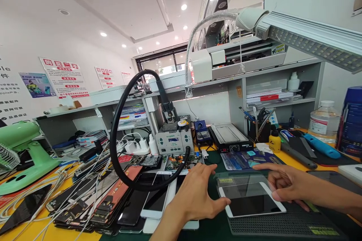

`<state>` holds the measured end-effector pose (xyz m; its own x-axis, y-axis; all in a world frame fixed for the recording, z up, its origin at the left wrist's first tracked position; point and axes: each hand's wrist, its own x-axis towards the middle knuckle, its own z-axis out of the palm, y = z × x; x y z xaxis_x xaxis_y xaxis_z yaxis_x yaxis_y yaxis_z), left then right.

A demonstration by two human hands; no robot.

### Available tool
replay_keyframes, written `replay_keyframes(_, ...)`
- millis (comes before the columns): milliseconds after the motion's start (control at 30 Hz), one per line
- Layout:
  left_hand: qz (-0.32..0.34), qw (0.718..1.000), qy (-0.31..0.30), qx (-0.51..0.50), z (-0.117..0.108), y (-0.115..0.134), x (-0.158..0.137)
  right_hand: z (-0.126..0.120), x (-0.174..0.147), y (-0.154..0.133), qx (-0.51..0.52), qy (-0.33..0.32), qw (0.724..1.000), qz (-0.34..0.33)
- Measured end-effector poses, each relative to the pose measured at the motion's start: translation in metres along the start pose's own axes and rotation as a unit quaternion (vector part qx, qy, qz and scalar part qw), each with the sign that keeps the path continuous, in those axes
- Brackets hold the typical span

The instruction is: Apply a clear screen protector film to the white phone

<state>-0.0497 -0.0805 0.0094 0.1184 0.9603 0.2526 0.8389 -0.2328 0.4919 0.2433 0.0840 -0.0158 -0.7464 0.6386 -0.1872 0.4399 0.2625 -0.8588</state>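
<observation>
A white phone (251, 199) with a dark screen lies face up on a dark perforated mat (271, 225). At its left edge is my left hand (195, 192), fingers apart, the thumb tip touching or just beside the phone's corner. My right hand (294, 182) is at the phone's right side with the index finger stretched out to the left; its thumb is close to the phone's upper right edge. Neither hand visibly holds anything. A clear sheet or pane (240, 179) seems to lie over the back of the mat.
Several phones and phone parts (113, 196) are piled on the left, crossed by white cables. A hot air station (174, 139) with a looping black hose stands behind. Farther right are a heating plate (229, 135), a tool holder (258, 126) and a yellow bottle (274, 142). A lamp (311, 39) hangs overhead.
</observation>
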Motion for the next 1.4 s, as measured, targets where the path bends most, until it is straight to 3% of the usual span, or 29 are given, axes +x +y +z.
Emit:
replay_keyframes(100, 0.001, 1.000, 0.004, 0.004, 0.001, 0.000, 0.000, 0.000, 0.000, 0.000, 0.049, -0.027, 0.998, -0.017)
replay_keyframes(733, 0.026, 0.999, -0.001, 0.048, 0.008, -0.010, 0.002, -0.002, -0.003, -0.005, 0.062, -0.035, 0.997, -0.025)
replay_keyframes(1400, 0.002, 0.994, -0.069, 0.081, 0.012, 0.002, 0.000, -0.010, -0.010, -0.008, -0.052, -0.075, 0.996, -0.007)
